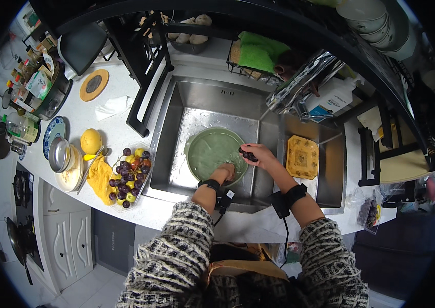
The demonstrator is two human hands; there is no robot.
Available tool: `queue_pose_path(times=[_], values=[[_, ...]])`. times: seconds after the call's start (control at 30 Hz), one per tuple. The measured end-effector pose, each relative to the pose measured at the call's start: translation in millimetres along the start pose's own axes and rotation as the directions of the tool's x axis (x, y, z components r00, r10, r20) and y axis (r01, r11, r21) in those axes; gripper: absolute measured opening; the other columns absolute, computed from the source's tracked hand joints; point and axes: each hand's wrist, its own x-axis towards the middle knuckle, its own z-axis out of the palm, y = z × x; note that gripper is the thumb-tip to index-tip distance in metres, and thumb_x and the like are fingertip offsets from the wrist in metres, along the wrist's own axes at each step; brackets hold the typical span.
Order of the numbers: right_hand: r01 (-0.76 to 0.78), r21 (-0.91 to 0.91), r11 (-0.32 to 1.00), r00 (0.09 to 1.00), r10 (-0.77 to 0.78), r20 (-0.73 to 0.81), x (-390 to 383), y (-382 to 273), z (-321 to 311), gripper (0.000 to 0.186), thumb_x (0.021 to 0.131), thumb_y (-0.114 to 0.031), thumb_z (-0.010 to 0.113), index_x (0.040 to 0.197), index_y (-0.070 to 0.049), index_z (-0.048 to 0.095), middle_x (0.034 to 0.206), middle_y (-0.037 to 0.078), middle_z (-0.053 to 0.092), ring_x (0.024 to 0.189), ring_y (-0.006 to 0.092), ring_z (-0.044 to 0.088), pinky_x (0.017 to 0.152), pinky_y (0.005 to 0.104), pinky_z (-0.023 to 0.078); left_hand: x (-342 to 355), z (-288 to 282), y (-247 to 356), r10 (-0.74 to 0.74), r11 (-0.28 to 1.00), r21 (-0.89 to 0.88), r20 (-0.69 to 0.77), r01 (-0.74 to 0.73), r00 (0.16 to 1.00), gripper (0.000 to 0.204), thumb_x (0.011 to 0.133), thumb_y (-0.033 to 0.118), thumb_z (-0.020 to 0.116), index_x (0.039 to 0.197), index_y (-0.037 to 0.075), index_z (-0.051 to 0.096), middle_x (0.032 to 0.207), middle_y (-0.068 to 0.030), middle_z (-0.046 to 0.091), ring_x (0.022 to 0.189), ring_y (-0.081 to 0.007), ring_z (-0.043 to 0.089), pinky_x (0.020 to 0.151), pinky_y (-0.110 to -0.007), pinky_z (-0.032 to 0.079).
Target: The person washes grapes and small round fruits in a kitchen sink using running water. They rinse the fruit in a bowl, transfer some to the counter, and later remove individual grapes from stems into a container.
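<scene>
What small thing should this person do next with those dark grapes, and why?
I'd suggest lowering the dark grapes into the water. The right fingers hold them at the edge of the green basin, so it would probably take only a slight dip, and the left fingers, down inside the basin, seem well placed to help rub them.

Into the white worktop (81,115), a steel sink (217,90) is set; left of it, a yellow cloth (100,179) and clear fruit tray (145,185) are laid near the front edge, a tissue (114,107) and round mat (100,77) farther back.
</scene>
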Motion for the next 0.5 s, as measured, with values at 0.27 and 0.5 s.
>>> queue_pose_path(times=[0.27, 0.5], values=[[0.072, 0.061, 0.996, 0.955, -0.086, 0.284, -30, -18, 10, 0.03, 0.08, -0.009, 0.061, 0.109, -0.007, 0.055, 0.097, 0.004, 0.058, 0.084, 0.0131, 0.056, 0.069, 0.0268, 0.05, -38, -60, -38, 0.897, 0.353, 0.459, 0.08, -0.815, 0.434, 0.015, 0.075, 0.007, 0.057, 0.089, 0.006, 0.06, 0.085, -0.0062, 0.057, 0.08, -0.0175, 0.054, 0.071, -0.025, 0.045], [0.432, -0.227, 0.873, 0.902, -0.416, 0.116, -47, -23, 54, 0.027, 0.079, -0.005, 0.059, 0.106, -0.006, 0.056, 0.094, 0.004, 0.059, 0.078, 0.0132, 0.059, 0.065, 0.0258, 0.052, -110, -92, -5, 0.502, -0.34, -0.918, 0.007, 0.204, 0.865, 0.026, 0.093, 0.023, 0.036, 0.107, 0.007, 0.051, 0.102, -0.0095, 0.054, 0.089, -0.0245, 0.056, 0.084, -0.038, 0.045]])
